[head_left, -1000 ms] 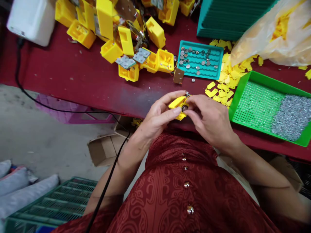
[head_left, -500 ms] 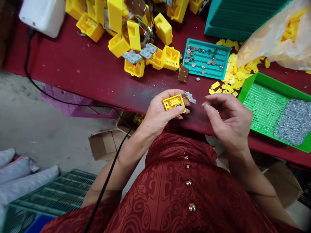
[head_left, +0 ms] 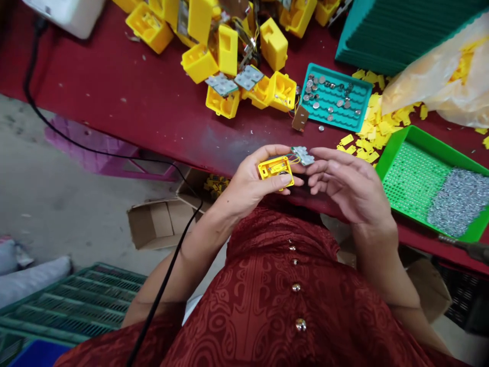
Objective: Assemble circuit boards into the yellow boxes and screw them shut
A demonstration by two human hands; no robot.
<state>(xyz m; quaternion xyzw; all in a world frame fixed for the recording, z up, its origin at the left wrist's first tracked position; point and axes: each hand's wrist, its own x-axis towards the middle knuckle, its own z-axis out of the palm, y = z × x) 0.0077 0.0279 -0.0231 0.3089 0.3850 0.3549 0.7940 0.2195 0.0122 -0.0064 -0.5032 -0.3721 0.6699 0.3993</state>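
A small open yellow case (head_left: 273,168) is gripped in my left hand (head_left: 254,176), its thumb pressing on a round part inside. Thin wires run from the case to a grey circuit board (head_left: 303,155) just to its right. Beside that board, my right hand (head_left: 347,186) has its fingers near the board's right edge; they are partly curled and spread, with nothing visibly gripped. Beyond the hands, a teal tray (head_left: 353,122) holds several round metal cells, and one loose cell (head_left: 321,128) lies in front of it.
Several yellow cases (head_left: 198,63) with boards and wires lie at the back. Small yellow pieces (head_left: 376,125) are heaped beside a plastic bag (head_left: 428,76). A green basket (head_left: 416,201) of screws stands at the right. A black cable (head_left: 95,153) crosses the left. A screwdriver-like tool (head_left: 466,245) shows at right.
My right hand has moved left, up to the circuit board. The board sits slightly higher and flatter beside the case. My left hand still holds the case. The tool at the right edge has come into view.
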